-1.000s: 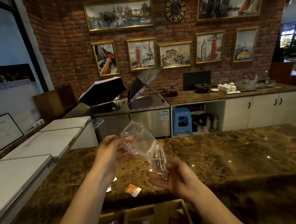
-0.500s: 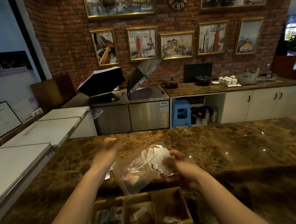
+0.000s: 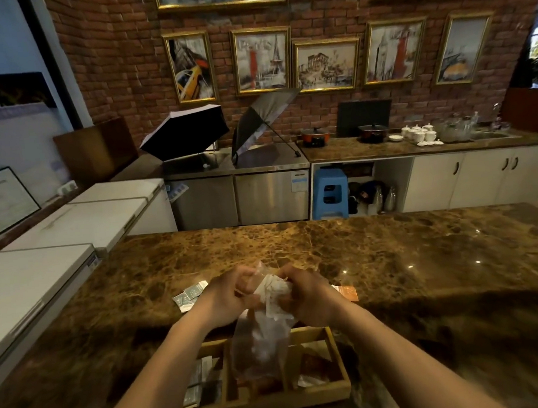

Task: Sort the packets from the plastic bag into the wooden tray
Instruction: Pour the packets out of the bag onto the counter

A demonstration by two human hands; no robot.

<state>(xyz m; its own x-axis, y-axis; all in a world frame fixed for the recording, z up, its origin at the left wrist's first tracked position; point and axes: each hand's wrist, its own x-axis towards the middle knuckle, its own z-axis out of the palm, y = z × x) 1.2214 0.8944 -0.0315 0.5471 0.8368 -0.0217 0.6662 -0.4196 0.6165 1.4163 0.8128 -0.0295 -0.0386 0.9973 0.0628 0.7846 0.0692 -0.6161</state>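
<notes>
Marble counter (image 3: 392,259): brown, glossy, spans the full width of the view. All task items sit on it or above it.

Wooden tray (image 3: 342,386): on the counter at the near edge, directly below the hands. Divided into compartments side by side. Left compartment holds dark and grey packets standing in a row; middle and right compartments hold brownish and white packets, details blurred.

Plastic bag (image 3: 258,348): clear, hanging down over the middle of the tray, its lower end in front of the middle compartment. Upper end bunched between both hands. White packets (image 3: 272,291) are gathered at the top of the bag, against the right hand's fingers.

Left hand (image 3: 223,294): fingers curled, pinching the bag's upper edge from the left.

Right hand (image 3: 309,293): closed around the bunched bag top and the white packets.

Loose on the counter: grey packets (image 3: 188,297) just left of the left hand; an orange packet (image 3: 347,292) just right of the right hand, partly hidden by it.
</notes>
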